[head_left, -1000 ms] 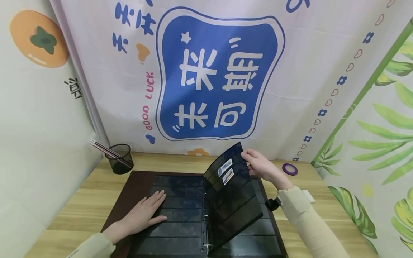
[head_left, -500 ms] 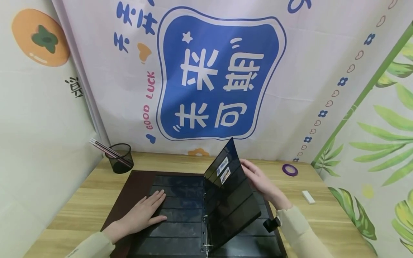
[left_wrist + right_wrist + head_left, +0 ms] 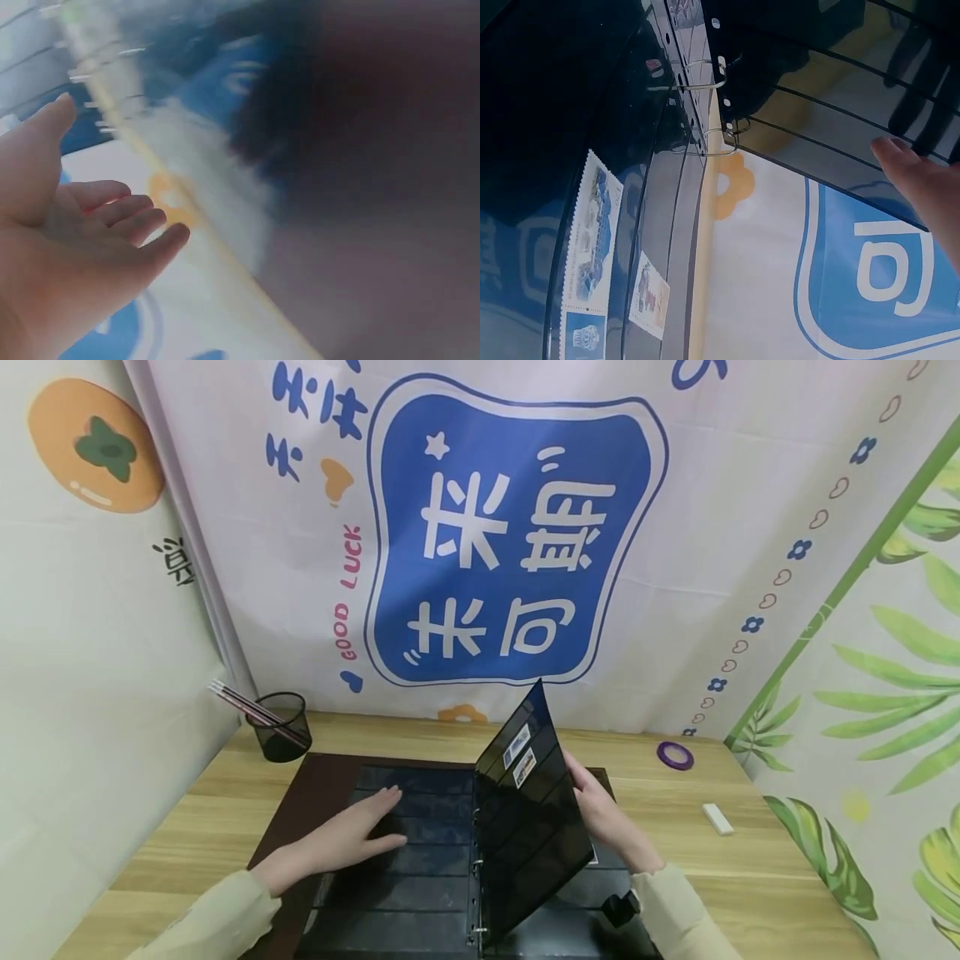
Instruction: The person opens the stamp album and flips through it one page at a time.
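Note:
A ring-bound stamp album with a dark brown cover [image 3: 288,810] lies spread on the table. One black page [image 3: 528,843] stands tilted up from the metal rings [image 3: 720,86]. Two stamps sit in its upper strips, including the lower stamp [image 3: 525,768]. My right hand [image 3: 603,814] is behind that page; part of it is hidden. In the right wrist view, its fingertip [image 3: 896,154] touches the page surface. Further stamps, such as a tall blue-and-white stamp [image 3: 592,232], show on the page beneath. My left hand [image 3: 341,839] hovers over the left page [image 3: 420,885], fingers extended, holding nothing.
A black mesh pen holder [image 3: 285,731] with several pencils stands at the back left. On the right of the wooden table [image 3: 757,877] lie a purple tape roll [image 3: 675,756] and a white eraser-like block [image 3: 717,819]. A printed cloth [image 3: 517,543] hangs behind.
My right hand has let go of the page's outer edge and slid behind it; the page leans further left. My left hand has lifted from the left page and shifted slightly right.

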{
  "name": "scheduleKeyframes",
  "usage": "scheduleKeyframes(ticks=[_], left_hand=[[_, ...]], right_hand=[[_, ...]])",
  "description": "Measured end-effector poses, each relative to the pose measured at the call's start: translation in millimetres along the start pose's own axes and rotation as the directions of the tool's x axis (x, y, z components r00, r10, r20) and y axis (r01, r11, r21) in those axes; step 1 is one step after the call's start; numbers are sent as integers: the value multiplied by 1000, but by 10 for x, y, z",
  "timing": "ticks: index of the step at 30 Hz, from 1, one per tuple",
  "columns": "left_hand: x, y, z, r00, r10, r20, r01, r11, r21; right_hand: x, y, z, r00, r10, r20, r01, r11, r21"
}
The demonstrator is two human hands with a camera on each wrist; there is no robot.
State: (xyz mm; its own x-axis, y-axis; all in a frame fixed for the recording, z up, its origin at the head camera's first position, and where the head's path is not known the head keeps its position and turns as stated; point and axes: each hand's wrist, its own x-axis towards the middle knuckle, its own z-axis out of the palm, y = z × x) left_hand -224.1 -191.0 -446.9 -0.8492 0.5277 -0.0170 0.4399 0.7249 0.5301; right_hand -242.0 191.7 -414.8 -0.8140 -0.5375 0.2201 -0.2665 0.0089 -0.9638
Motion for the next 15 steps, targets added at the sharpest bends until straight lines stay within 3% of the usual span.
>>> scheduleKeyframes(ticks=[7, 15], left_hand=[[355, 604, -184, 995, 59, -82, -74, 978, -195], [757, 1258, -393, 995, -33, -95, -17, 876, -482]], right_hand=[[-3, -18, 46, 998, -66, -6, 66, 998, -22], [27, -26, 97, 998, -62, -4, 61, 996, -63]])
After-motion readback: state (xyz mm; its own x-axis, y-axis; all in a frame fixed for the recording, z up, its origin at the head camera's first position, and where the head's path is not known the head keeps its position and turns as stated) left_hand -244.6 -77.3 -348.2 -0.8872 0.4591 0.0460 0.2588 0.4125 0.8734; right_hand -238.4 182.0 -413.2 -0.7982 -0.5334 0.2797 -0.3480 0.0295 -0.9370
